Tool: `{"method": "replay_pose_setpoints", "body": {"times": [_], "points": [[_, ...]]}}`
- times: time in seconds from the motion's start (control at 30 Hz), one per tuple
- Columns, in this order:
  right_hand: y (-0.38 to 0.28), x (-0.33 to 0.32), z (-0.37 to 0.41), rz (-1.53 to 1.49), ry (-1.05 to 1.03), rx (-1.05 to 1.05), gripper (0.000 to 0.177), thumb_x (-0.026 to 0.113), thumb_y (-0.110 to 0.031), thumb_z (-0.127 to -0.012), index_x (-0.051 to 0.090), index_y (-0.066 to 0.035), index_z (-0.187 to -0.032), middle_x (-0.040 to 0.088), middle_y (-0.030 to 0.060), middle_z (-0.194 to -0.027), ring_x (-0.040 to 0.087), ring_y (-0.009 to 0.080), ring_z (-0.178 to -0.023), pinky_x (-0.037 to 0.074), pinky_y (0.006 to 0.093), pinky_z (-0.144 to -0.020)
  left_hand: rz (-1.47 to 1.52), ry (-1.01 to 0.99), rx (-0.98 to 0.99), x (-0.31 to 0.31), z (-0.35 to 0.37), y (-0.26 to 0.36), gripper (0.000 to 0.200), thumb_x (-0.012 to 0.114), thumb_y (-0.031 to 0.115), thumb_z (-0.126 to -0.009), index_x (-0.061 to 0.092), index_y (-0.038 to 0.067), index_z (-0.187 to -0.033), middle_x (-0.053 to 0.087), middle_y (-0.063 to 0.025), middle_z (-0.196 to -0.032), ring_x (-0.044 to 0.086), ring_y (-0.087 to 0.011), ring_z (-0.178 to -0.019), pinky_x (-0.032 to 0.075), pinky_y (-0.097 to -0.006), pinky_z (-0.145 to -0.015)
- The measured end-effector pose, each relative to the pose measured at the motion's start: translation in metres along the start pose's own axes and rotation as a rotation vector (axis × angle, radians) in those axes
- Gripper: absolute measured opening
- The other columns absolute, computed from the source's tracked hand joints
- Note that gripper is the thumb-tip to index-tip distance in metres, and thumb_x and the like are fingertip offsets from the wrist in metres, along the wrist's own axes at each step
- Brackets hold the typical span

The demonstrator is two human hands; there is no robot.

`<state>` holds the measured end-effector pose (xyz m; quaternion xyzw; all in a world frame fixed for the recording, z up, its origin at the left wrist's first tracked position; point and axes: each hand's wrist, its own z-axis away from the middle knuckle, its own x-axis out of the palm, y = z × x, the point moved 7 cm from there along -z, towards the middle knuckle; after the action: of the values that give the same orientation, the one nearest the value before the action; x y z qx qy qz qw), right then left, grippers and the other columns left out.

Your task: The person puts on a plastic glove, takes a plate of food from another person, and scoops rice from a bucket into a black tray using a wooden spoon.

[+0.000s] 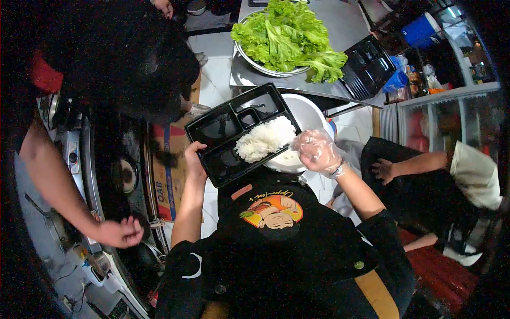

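My left hand (195,162) grips the left side of a black compartment tray (220,171), holding it tilted in front of my apron. A mound of white rice (265,139) lies in the tray's long near compartment; the other compartments hold no food. In a clear plastic glove, my right hand (317,151) is closed, its fingers curled in beside the tray's right edge near the rice. Whatever those fingers hold, if anything, is hidden. Behind the tray and below my right hand is a white tub (308,109), partly covered, with some rice showing inside.
A bowl of green lettuce (289,45) stands on a metal table (340,26), beside stacked black trays (367,66). At left, another person's arm (64,175) reaches over cooking equipment. A person in dark clothing (419,175) is close on the right. A cardboard box (172,181) stands left of me.
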<state>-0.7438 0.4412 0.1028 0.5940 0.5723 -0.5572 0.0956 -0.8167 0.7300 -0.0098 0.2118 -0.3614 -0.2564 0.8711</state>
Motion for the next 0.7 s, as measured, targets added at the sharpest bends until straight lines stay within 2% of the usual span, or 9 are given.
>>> {"method": "replay_pose_setpoints", "body": {"times": [0.07,0.1,0.13,0.23,0.3,0.47,0.53,0.67,0.7], "points": [[-0.001,0.007,0.000,0.017,-0.063,-0.019,0.019,0.054,0.001,-0.059,0.059,-0.008,-0.075,0.060,0.0072,-0.088,0.058,0.0270,-0.081,0.044,0.0383,-0.068,0.007,-0.025,-0.019,0.002,-0.003,0.000,0.029,0.046,0.014,-0.063,0.054,0.000,-0.087,0.058,-0.0106,-0.082,0.058,-0.0263,-0.072,0.050,-0.0372,-0.070],[0.001,0.011,0.005,0.035,-0.069,-0.021,0.024,0.055,-0.001,-0.056,0.059,-0.006,-0.080,0.058,0.0093,-0.087,0.055,0.0297,-0.085,0.045,0.0407,-0.075,-0.013,-0.023,0.021,0.004,-0.001,0.003,0.028,0.046,0.014,-0.063,0.054,0.000,-0.086,0.058,-0.0106,-0.082,0.058,-0.0263,-0.072,0.050,-0.0372,-0.070],[0.002,0.013,0.009,0.037,-0.066,-0.021,0.024,0.055,-0.001,-0.056,0.059,-0.006,-0.080,0.058,0.0093,-0.087,0.055,0.0297,-0.085,0.045,0.0407,-0.075,-0.033,-0.020,0.060,0.005,0.001,0.006,0.028,0.046,0.013,-0.063,0.054,0.000,-0.086,0.058,-0.0106,-0.082,0.058,-0.0262,-0.071,0.050,-0.0371,-0.070],[0.014,0.016,0.010,0.064,-0.075,0.128,0.028,0.056,-0.001,-0.057,0.059,-0.007,-0.085,0.059,0.0094,-0.087,0.055,0.0297,-0.086,0.045,0.0400,-0.076,-0.004,-0.005,-0.031,0.002,-0.010,-0.001,0.026,0.046,0.012,-0.063,0.054,0.000,-0.085,0.058,-0.0099,-0.080,0.057,-0.0257,-0.070,0.050,-0.0373,-0.071],[0.001,0.015,0.006,0.166,-0.068,0.014,0.032,0.054,0.001,-0.060,0.059,-0.008,-0.090,0.060,0.0094,-0.090,0.056,0.0293,-0.087,0.045,0.0388,-0.077,0.010,-0.023,-0.036,0.014,-0.002,0.001,0.025,0.046,0.012,-0.063,0.054,0.000,-0.084,0.058,-0.0095,-0.079,0.057,-0.0251,-0.070,0.050,-0.0368,-0.070],[-0.007,0.012,0.000,0.038,0.005,0.016,0.032,0.052,0.004,-0.064,0.060,-0.008,-0.093,0.061,0.0085,-0.093,0.057,0.0268,-0.089,0.046,0.0386,-0.077,0.034,-0.050,0.001,0.002,-0.009,-0.001,0.020,0.047,0.012,-0.062,0.054,0.002,-0.078,0.058,-0.0085,-0.078,0.057,-0.0232,-0.070,0.051,-0.0354,-0.067],[-0.027,0.008,-0.014,0.039,0.098,-0.033,0.034,0.051,0.007,-0.062,0.062,-0.007,-0.091,0.061,0.0094,-0.096,0.058,0.0260,-0.090,0.046,0.0372,-0.079,-0.039,0.005,0.081,0.009,0.000,0.007,0.009,0.051,0.011,-0.060,0.052,0.008,-0.068,0.056,-0.0054,-0.072,0.056,-0.0215,-0.066,0.048,-0.0338,-0.066],[-0.011,0.029,-0.014,0.047,-0.010,-0.046,0.031,0.051,0.009,-0.063,0.063,-0.005,-0.089,0.062,0.0105,-0.093,0.058,0.0266,-0.088,0.047,0.0371,-0.077,-0.021,-0.017,0.079,0.026,0.007,0.013,0.007,0.051,0.012,-0.060,0.051,0.009,-0.066,0.055,-0.0044,-0.071,0.055,-0.0206,-0.065,0.048,-0.0333,-0.065],[-0.010,0.025,-0.013,0.064,0.024,-0.078,0.028,0.055,0.002,-0.062,0.063,-0.008,-0.087,0.061,0.0063,-0.087,0.058,0.0251,-0.081,0.047,0.0372,-0.073,-0.016,-0.039,0.092,0.021,0.003,0.011,0.006,0.049,0.011,-0.061,0.050,0.008,-0.066,0.055,-0.0053,-0.071,0.056,-0.0205,-0.065,0.049,-0.0332,-0.065]]}}
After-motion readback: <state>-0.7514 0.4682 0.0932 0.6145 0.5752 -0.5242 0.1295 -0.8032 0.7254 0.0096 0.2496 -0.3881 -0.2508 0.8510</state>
